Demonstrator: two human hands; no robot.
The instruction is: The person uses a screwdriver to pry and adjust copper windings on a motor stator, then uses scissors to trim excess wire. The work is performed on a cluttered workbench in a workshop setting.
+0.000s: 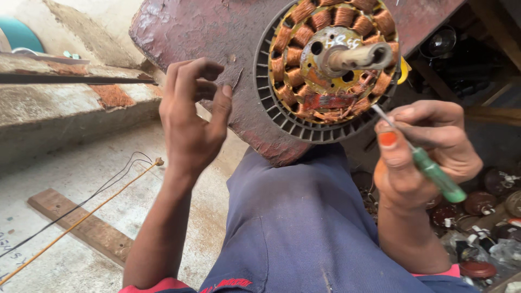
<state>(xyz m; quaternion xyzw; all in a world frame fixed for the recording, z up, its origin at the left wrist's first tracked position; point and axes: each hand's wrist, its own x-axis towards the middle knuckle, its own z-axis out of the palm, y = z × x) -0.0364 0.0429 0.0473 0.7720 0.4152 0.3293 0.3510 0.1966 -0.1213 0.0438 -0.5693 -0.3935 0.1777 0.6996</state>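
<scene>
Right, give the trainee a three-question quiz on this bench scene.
1. True or false: the right hand holds a green-handled screwdriver.
2. What is the screwdriver's tip nearest to? A) the wooden strip on the floor B) the copper windings of the stator C) the blue trouser leg
3. Fill in: the left hand is open and holds ____.

Key: 1 true; 2 B; 3 nothing, it is raised with curled fingers beside the reddish metal plate.

Stator (325,65) on lap, between hands
</scene>
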